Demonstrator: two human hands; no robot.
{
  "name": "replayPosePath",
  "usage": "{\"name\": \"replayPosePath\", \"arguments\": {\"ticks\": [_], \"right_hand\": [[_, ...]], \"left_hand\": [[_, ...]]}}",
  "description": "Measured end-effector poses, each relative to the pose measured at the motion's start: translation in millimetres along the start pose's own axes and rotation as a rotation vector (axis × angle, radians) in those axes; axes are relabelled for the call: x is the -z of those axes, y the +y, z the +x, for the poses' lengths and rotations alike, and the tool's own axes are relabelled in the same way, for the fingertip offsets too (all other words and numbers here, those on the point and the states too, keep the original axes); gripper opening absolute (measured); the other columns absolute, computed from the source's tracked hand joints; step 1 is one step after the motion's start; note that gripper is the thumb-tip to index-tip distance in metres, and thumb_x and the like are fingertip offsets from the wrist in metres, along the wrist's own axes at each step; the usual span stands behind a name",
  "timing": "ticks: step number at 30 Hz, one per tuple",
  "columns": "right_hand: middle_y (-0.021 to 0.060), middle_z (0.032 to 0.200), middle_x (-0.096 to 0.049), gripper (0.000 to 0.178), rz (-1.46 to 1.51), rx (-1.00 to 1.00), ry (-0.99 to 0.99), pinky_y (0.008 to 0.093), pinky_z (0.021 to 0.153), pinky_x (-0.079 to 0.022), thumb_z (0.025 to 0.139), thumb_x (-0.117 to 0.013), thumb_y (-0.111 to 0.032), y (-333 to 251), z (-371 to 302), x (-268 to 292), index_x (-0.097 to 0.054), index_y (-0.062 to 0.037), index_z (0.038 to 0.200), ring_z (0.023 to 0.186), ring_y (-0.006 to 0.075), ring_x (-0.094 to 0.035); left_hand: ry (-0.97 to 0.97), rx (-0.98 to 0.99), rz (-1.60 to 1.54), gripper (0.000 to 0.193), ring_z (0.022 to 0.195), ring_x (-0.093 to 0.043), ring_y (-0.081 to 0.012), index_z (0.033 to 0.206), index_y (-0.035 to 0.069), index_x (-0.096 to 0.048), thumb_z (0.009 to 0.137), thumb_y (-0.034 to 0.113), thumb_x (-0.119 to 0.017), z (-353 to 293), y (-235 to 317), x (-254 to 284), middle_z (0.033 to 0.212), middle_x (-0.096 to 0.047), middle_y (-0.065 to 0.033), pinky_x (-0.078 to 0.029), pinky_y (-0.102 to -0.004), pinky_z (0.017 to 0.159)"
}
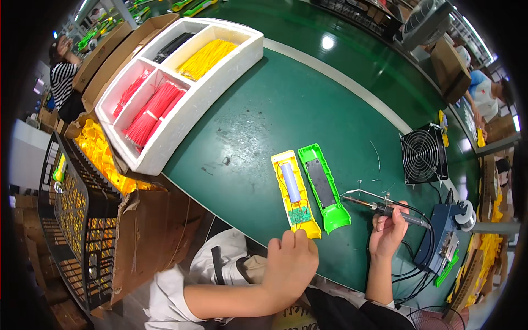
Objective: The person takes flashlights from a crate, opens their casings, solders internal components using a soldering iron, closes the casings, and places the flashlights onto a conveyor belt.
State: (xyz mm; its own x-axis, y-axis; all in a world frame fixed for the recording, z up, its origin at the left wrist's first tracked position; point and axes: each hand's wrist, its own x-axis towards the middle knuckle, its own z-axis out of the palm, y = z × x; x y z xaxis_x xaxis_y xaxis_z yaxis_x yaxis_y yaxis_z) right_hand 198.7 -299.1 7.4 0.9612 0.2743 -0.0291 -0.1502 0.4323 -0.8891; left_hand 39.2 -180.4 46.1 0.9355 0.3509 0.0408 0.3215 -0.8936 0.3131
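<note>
My right hand [388, 231] grips a soldering iron [379, 208] that has a thin metal feed tube along it; the tip points left, above the lower end of a green plastic half-shell [335, 217]. A black flat part lies in that shell. Beside it on the left rests a yellow half-shell [312, 226], holding a blue cylindrical battery [290, 182] and a small green circuit board [300, 215] with thin wires. My left hand [291, 261] is at the yellow shell's near end, its fingers curled and pressed together. What they pinch is hidden.
A white foam box [206, 91] of red, black and yellow wires stands at the left edge of the green table [236, 181]. On the right are a black fan [423, 155], a blue soldering station [437, 236] and a solder spool [465, 215]. Cables trail there. A black crate [82, 220] stands left.
</note>
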Motion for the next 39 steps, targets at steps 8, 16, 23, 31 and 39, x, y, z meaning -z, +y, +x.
{"name": "replayPosePath", "arguments": {"ticks": [8, 16, 23, 31, 39], "right_hand": [[0.0016, 0.067, -0.05, 0.013, 0.032, 0.032, -0.077, 0.0179, 0.039, -0.029, 0.083, -0.047, -0.012, -2.4, -3.7, 3.6, -0.041, -0.0069, 0.093, 0.043, 0.0054, -0.04], [0.0014, 0.066, -0.049, 0.014, 0.009, 0.061, -0.113, 0.0178, 0.04, -0.03, 0.083, -0.047, -0.012, -7.7, -1.7, 0.4, -0.039, -0.0068, 0.093, 0.044, 0.0057, -0.041], [0.0048, 0.061, -0.046, 0.014, -0.087, -0.025, -0.155, 0.0174, 0.037, -0.031, 0.079, -0.049, -0.013, -12.1, 7.8, -22.1, -0.036, -0.007, 0.079, 0.043, 0.0078, -0.04], [0.0071, 0.058, -0.044, 0.018, -0.003, -0.101, -0.306, 0.0157, 0.034, -0.03, 0.073, -0.051, -0.012, 5.8, 34.3, -25.5, -0.035, -0.0046, 0.076, 0.039, 0.0075, -0.037], [0.0111, 0.065, -0.05, 0.02, 0.147, -0.189, -0.283, 0.0167, 0.035, -0.032, 0.071, -0.054, -0.009, 21.7, 31.5, -18.6, -0.036, -0.0051, 0.078, 0.039, 0.0078, -0.035]], "left_hand": [[-0.066, -0.032, -0.318, 0.006, 0.075, -0.052, -0.0198, 0.076, 0.006, -0.054, 0.072, 0.011, -0.054, 0.6, -8.6, 28.8, 0.073, -0.051, -0.0061, -0.041, -0.0316, 0.064], [-0.308, 0.664, -2.312, 0.018, 0.088, -0.054, -0.0154, 0.096, 0.008, -0.047, 0.086, 0.022, -0.05, -11.7, 25.2, 1.9, 0.097, -0.055, -0.0063, -0.043, -0.0283, 0.077], [-0.105, 1.145, -2.361, 0.013, 0.066, -0.038, -0.0036, 0.089, 0.014, -0.048, 0.084, 0.025, -0.054, 4.8, 27.1, -6.5, 0.078, -0.041, 0.0068, -0.034, -0.0197, 0.061], [-0.211, 1.406, -2.386, 0.015, 0.047, -0.024, -0.0016, 0.085, 0.013, -0.045, 0.084, 0.026, -0.054, 26.4, 17.3, 0.0, 0.062, -0.029, 0.0084, -0.022, -0.0182, 0.042], [-0.027, 1.469, -2.124, 0.016, 0.048, -0.026, -0.0024, 0.088, 0.011, -0.043, 0.085, 0.024, -0.052, 30.1, 29.8, -2.3, 0.059, -0.031, 0.0071, -0.024, -0.0193, 0.045]]}}
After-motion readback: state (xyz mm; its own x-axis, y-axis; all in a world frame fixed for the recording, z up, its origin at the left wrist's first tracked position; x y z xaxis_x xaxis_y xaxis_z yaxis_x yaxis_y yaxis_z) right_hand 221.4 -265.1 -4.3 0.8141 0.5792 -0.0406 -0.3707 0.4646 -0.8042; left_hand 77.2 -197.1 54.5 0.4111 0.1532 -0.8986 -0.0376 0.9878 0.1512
